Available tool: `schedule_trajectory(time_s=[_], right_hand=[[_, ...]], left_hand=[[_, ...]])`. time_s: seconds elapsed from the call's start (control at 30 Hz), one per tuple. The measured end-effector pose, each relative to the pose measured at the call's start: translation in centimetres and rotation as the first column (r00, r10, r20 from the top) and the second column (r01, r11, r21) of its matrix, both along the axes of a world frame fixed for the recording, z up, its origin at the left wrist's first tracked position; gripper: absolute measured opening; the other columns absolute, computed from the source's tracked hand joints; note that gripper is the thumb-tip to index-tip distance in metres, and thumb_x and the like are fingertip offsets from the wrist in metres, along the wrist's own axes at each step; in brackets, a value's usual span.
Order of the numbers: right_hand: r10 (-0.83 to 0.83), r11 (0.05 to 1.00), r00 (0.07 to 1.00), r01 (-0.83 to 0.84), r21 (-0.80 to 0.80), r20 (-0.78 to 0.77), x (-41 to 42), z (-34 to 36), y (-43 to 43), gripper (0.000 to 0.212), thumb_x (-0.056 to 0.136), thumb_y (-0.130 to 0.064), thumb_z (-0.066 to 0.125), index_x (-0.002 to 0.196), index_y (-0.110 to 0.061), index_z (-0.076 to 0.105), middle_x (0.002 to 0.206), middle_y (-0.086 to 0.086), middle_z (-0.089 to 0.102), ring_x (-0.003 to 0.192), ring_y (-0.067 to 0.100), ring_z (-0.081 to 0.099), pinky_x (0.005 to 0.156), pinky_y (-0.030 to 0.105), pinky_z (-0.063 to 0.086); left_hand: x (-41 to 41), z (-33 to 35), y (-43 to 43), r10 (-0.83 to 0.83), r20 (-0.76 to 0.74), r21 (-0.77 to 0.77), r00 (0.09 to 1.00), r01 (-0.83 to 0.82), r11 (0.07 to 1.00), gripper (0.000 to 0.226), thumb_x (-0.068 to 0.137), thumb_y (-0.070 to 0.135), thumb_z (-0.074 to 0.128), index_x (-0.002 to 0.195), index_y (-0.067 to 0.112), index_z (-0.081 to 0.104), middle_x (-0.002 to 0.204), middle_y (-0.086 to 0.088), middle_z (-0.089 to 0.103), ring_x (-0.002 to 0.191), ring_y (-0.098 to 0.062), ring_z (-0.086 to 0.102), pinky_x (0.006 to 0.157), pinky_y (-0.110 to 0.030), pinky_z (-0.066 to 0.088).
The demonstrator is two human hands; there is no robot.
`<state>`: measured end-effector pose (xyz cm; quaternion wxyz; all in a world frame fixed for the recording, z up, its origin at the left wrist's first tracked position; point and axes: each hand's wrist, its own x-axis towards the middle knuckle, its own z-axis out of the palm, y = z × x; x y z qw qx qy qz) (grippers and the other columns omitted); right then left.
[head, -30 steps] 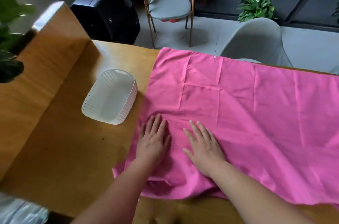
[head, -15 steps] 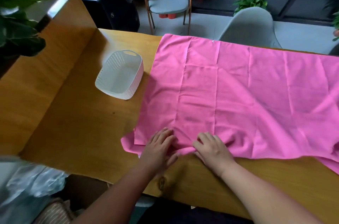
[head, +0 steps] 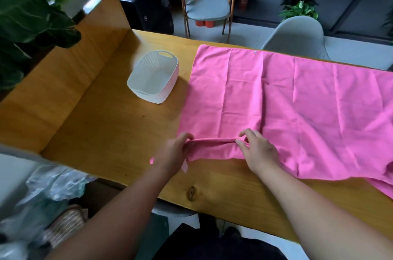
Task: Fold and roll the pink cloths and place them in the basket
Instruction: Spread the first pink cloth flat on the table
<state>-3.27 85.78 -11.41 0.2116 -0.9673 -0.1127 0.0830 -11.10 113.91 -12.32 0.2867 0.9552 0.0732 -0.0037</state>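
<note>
There, the white perforated plastic basket [head: 146, 96] stood on the wooden table [head: 110, 132], just left of the large pink cloth [head: 297, 106] spread flat there, its bare inner floor showing. At the cloth's near left corner, the left hand [head: 172, 153] and right hand [head: 259, 151] each pinched a raised fold of fabric, stretched between them.

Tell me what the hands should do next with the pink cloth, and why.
Probably carry the near edge toward the far edge for a first fold: the left hand and right hand pinch that edge of the pink cloth, which lies spread flat; the basket is empty.
</note>
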Motion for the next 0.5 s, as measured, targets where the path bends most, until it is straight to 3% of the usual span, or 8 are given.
schedule_trajectory(time_s=[0.1,0.17,0.27,0.33,0.43,0.5], right_hand=[[0.109,0.985,0.967,-0.074,-0.159,0.228,-0.7,-0.7,-0.1,0.019,0.088,-0.02,0.075,0.105,-0.026,0.068,0.108,0.001,0.056,0.094,0.03,0.058,0.078,0.042,0.05],[0.297,0.947,0.916,-0.246,-0.207,0.268,-2.0,-1.3,0.0,0.022,0.08,-0.016,0.077,0.099,-0.023,0.069,0.104,0.003,0.055,0.094,0.03,0.057,0.077,0.044,0.05],[0.485,0.847,0.874,-0.468,-0.254,0.006,-4.5,-2.3,0.7,0.044,0.089,-0.044,0.07,0.128,-0.025,0.064,0.126,0.002,0.055,0.115,0.03,0.057,0.095,0.047,0.05],[0.444,0.841,0.894,-0.439,-0.317,-0.061,-5.5,-3.0,0.9,0.054,0.087,-0.054,0.071,0.133,-0.029,0.062,0.133,0.001,0.056,0.12,0.029,0.054,0.101,0.048,0.048],[0.378,0.892,0.925,-0.358,-0.275,0.023,-5.4,-3.3,1.6,0.021,0.086,-0.032,0.079,0.102,-0.027,0.067,0.107,-0.002,0.062,0.1,0.026,0.059,0.083,0.042,0.051],[0.353,0.912,0.931,-0.321,-0.256,0.091,-4.9,-3.3,1.6,0.016,0.082,-0.019,0.081,0.087,-0.023,0.066,0.091,-0.001,0.061,0.086,0.027,0.059,0.073,0.04,0.05]], left_hand=[[0.1,0.4,0.1,-0.039,-0.139,0.075,0.989,0.05,0.996,0.031,0.101,0.038,0.064,0.132,0.037,0.06,0.107,0.003,0.077,0.094,-0.025,0.073,0.072,-0.037,0.057],[-0.7,0.4,-0.2,-0.106,-0.234,0.17,0.966,0.148,0.974,0.051,0.098,0.039,0.066,0.147,0.034,0.052,0.131,0.003,0.071,0.114,-0.024,0.069,0.088,-0.037,0.056],[-1.5,0.7,-0.4,-0.135,-0.262,0.166,0.956,0.182,0.969,0.07,0.096,0.04,0.07,0.158,0.029,0.039,0.15,0.003,0.058,0.129,-0.023,0.061,0.101,-0.037,0.051],[-1.7,0.5,-0.3,-0.174,-0.29,0.175,0.941,0.231,0.957,0.081,0.093,0.043,0.075,0.161,0.029,0.033,0.158,0.005,0.05,0.138,-0.02,0.054,0.109,-0.036,0.046],[-2.2,0.2,0.1,-0.196,-0.376,0.172,0.906,0.276,0.946,0.099,0.085,0.049,0.082,0.164,0.033,0.025,0.166,0.008,0.037,0.15,-0.018,0.04,0.121,-0.039,0.038],[-2.5,0.4,0.1,-0.199,-0.408,0.154,0.891,0.282,0.947,0.101,0.085,0.052,0.081,0.165,0.034,0.022,0.169,0.009,0.031,0.154,-0.018,0.034,0.125,-0.039,0.031]])
